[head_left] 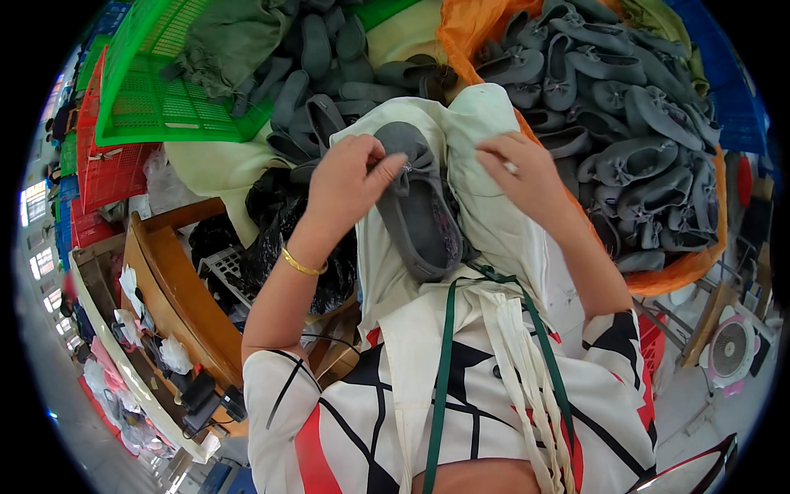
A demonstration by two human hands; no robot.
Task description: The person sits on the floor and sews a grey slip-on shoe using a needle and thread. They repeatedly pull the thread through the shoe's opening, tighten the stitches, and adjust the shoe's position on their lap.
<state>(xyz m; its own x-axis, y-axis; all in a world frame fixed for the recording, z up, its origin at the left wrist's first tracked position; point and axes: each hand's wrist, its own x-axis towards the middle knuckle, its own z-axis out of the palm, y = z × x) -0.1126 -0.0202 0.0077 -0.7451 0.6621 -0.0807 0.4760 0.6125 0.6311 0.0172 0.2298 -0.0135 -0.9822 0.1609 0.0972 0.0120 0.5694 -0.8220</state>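
At the far left, a green plastic lattice crate (pixel 156 90) lies tilted over a red one. The left hand (pixel 350 185) has its fingers (pixel 387 169) closed in a pinch on the bow at the toe of a grey fabric slipper (pixel 420 210). The slipper lies on a pale cream cloth (pixel 494 222) in the lap, long axis running away from the body, heel nearest. The right hand (pixel 518 177) presses this cloth just right of the slipper, fingers narrow and bent. Further right is a heap of grey slippers (pixel 634 123).

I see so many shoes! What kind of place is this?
Probably a shoe workshop: heaps of grey slippers, stacked plastic crates, and the left hand holding one slipper.
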